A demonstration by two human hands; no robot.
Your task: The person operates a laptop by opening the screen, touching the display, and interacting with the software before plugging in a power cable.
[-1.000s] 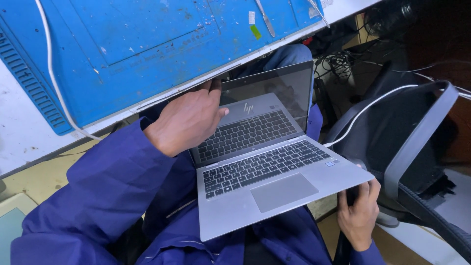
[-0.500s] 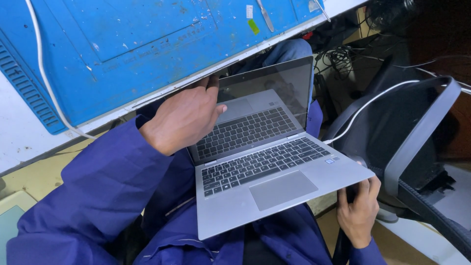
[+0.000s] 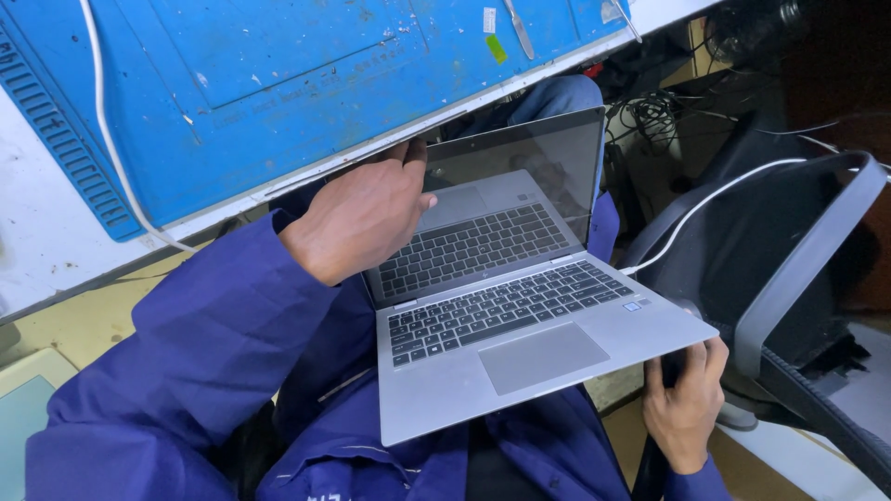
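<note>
A silver laptop (image 3: 506, 306) rests open on the lap of a person in a blue work jacket (image 3: 213, 371), seated at the edge of a workbench. The machine's matte metal deck carries a dark keyboard and a smooth grey touchpad; its glossy black screen is unlit and mirrors the keys. A small square sticker sits on the palm rest at the right of the keyboard.

The left hand (image 3: 362, 218) grips the upper left corner of the laptop's lid, fingers curled together over the screen's edge, thumb pressed against the glass. The right hand (image 3: 685, 408) is below the laptop's front right corner, fingers closed around a dark object whose kind cannot be told.

Behind the laptop lies a scuffed blue rubber work mat (image 3: 278, 83), ribbed along its left side, on a white bench. A white cable (image 3: 107, 139) crosses the mat, and a small green tag (image 3: 497, 48) and metal tweezers (image 3: 520, 28) lie near its far edge. To the laptop's right stands a black bag with grey straps (image 3: 789, 250), a second white cable (image 3: 715, 199) trailing across it.
</note>
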